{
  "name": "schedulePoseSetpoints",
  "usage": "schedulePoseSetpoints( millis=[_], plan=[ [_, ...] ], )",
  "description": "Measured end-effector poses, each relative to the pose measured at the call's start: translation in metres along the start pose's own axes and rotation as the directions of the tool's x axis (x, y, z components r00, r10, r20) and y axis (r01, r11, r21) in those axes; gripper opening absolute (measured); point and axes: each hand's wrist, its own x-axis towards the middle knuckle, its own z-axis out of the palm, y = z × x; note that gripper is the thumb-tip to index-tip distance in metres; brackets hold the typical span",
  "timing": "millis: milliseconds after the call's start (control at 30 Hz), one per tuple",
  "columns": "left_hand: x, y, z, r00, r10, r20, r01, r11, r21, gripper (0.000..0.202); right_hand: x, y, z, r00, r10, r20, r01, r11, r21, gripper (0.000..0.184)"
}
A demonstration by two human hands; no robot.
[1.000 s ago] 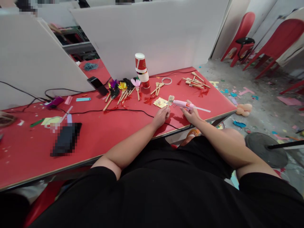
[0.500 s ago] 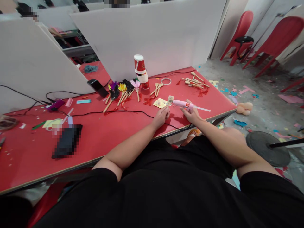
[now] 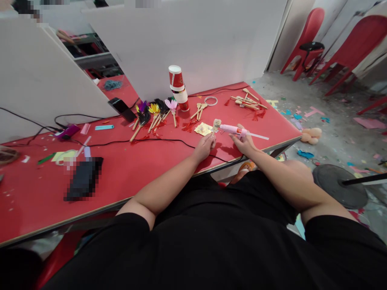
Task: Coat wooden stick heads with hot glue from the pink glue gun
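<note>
My right hand (image 3: 243, 145) is closed around a pink glue gun (image 3: 232, 129) with a clear glue stick poking out its back end. The gun's nozzle points left at the head of a small wooden spoon (image 3: 216, 124). My left hand (image 3: 204, 146) pinches that spoon's handle and holds it upright over the red table (image 3: 136, 169). A yellow paper scrap (image 3: 203, 129) lies just behind the spoon.
Wooden spoons with coloured feathers (image 3: 154, 112) lie in a row mid-table, plain spoons (image 3: 246, 101) at the far right corner. Stacked paper cups (image 3: 178, 86), a phone (image 3: 122, 108), a black cable (image 3: 151, 141) and white partition boards (image 3: 196, 44) are around. Red chairs (image 3: 341, 44) stand on the littered floor.
The hands, spoon and glue gun keep the same pose; only the camera view has shifted slightly.
</note>
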Motion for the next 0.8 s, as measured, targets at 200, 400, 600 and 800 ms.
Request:
schedulePoseSetpoints(
  millis=[200, 400, 600, 800],
  plan=[
    [-0.001, -0.001, -0.001, 1.000, -0.024, 0.005, 0.024, 1.000, -0.007, 0.054, 0.001, -0.005, 0.000, 1.000, 0.005, 0.007, -0.005, 1.000, 0.012, 0.070],
    [-0.001, -0.001, -0.002, 1.000, -0.006, 0.015, 0.006, 1.000, -0.001, 0.052, 0.001, -0.006, 0.000, 0.999, 0.038, 0.020, -0.039, 0.999, 0.021, 0.073],
    [-0.002, 0.006, 0.002, 0.999, -0.036, -0.003, 0.036, 0.999, -0.015, 0.052, 0.001, -0.006, 0.000, 0.999, 0.041, 0.004, -0.041, 0.999, 0.023, 0.078],
    [-0.001, 0.007, 0.004, 0.997, -0.061, -0.038, 0.061, 0.998, -0.004, 0.052, 0.002, -0.005, -0.001, 0.999, 0.031, 0.016, -0.032, 0.999, 0.032, 0.080]
  ],
)
